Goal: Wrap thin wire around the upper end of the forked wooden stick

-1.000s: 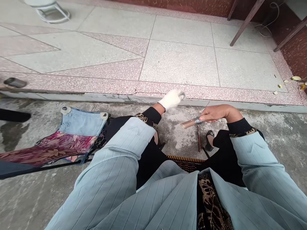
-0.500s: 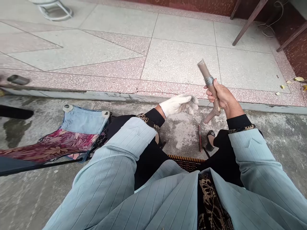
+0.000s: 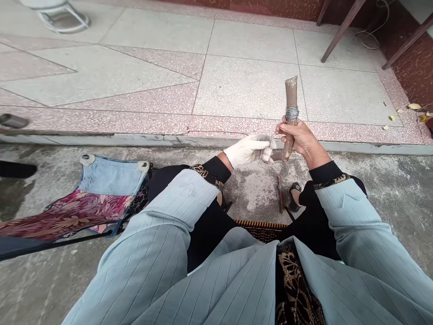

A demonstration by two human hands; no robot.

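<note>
My bare right hand (image 3: 299, 137) grips a brown wooden handle (image 3: 290, 97) and holds it upright; a band of grey wire is wound round it just above my thumb. My left hand (image 3: 248, 150), in a white knit glove, is closed on the handle's bent lower end right beside the other hand. Both hands hover above the concrete ground between my knees. A thin reddish stick (image 3: 280, 194) lies on the ground below them, next to my dark shoe (image 3: 295, 197).
A folding stool with a denim and floral cloth seat (image 3: 94, 194) stands at my left. A raised terrazzo step (image 3: 169, 122) runs across ahead. Wooden furniture legs (image 3: 338, 31) and a cable sit far right, a white stand (image 3: 61, 13) far left.
My right hand swung the handle from lying level to upright. My gloved left hand opened, then came in and closed on the handle's lower end.
</note>
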